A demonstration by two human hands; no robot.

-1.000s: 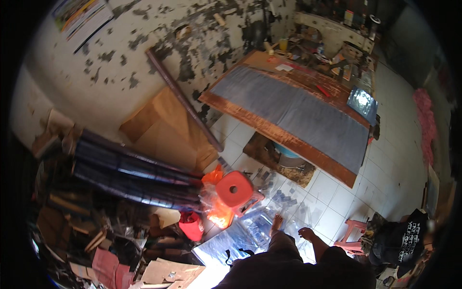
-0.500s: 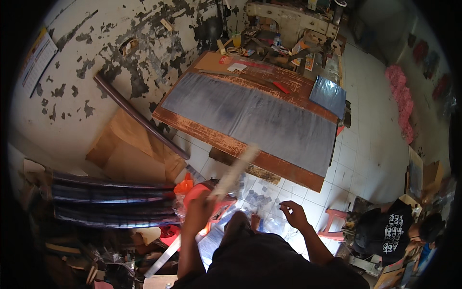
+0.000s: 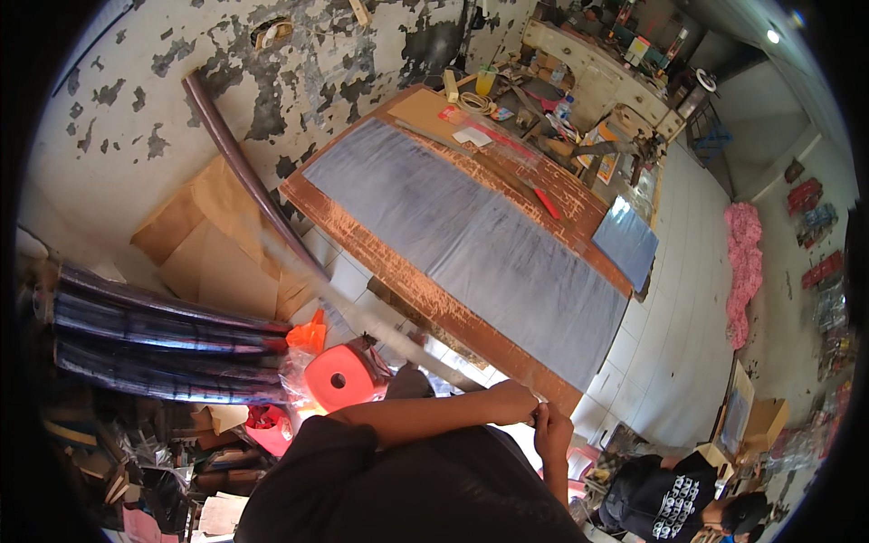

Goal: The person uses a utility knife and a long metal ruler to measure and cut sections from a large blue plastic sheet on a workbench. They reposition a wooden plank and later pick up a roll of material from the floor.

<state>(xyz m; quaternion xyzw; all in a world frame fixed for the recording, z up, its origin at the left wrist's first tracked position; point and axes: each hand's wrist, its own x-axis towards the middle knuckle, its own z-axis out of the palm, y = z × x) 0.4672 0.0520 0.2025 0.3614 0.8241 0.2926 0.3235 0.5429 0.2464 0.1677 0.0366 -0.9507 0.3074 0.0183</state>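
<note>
Head view showed both hands had come together at the near end of a long pale strip (image 3: 362, 317): left hand (image 3: 511, 403) and right hand (image 3: 550, 430) closed on it, near the tabletop (image 3: 380, 258) edge. Half a second earlier they were apart.

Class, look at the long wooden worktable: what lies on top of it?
A grey sheet covers most of the worktable; a red tool and clutter sit beyond. The wood beneath is hidden.
</note>
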